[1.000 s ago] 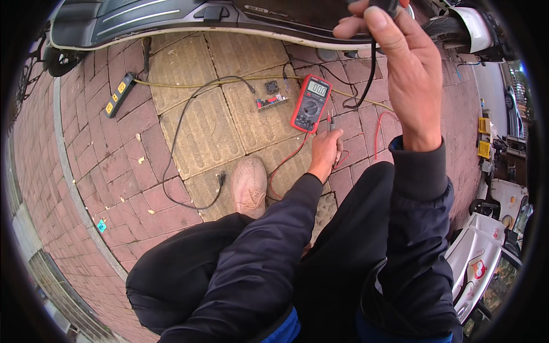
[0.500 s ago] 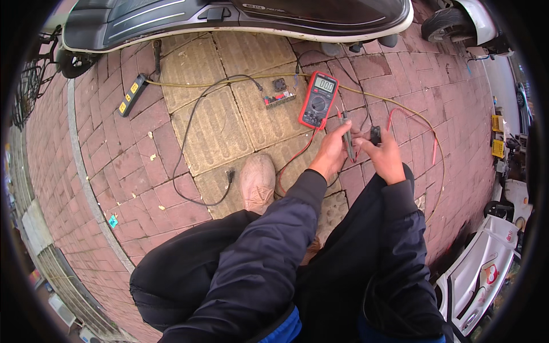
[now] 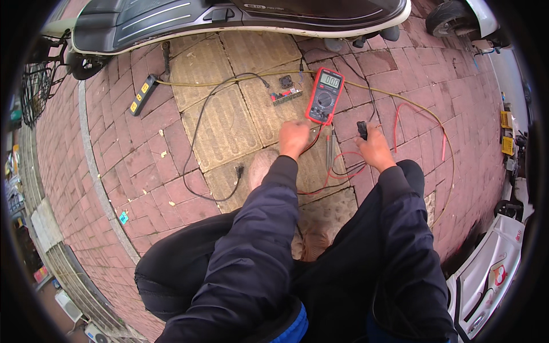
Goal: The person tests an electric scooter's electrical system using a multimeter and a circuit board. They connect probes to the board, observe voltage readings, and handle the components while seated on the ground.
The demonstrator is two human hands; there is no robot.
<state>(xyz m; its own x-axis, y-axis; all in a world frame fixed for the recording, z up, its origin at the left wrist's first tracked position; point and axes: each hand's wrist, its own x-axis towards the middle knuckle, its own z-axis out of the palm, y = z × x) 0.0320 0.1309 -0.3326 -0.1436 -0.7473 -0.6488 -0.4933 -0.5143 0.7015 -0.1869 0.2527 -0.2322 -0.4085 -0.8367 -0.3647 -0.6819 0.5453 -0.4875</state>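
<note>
A red multimeter (image 3: 325, 96) with a lit display lies face up in front of me. My right hand (image 3: 376, 148) pinches a small black plug-like connector (image 3: 362, 130), whose thin dark cable runs away over the bricks. Between my hands, two test probes (image 3: 330, 147) rest side by side on the ground, their red lead (image 3: 350, 182) looped nearby. My left hand (image 3: 293, 138) is closed, below and left of the meter; its fingertips are hidden, so any contents cannot be made out. Beyond it sits a small circuit board (image 3: 287, 96) with a black fan (image 3: 285, 82).
A power strip (image 3: 144, 95) lies at the left on a yellowish cord. A black cable with a plug (image 3: 239, 170) curves left of my shoe. A red wire (image 3: 397, 123) lies at right. Scooters stand beyond and at lower right; the nearest scooter (image 3: 240, 23) spans the far side.
My left hand has let go of the probes and moved left; they now lie on the bricks. My right hand has shifted slightly, still with the black connector. The view has moved a little.
</note>
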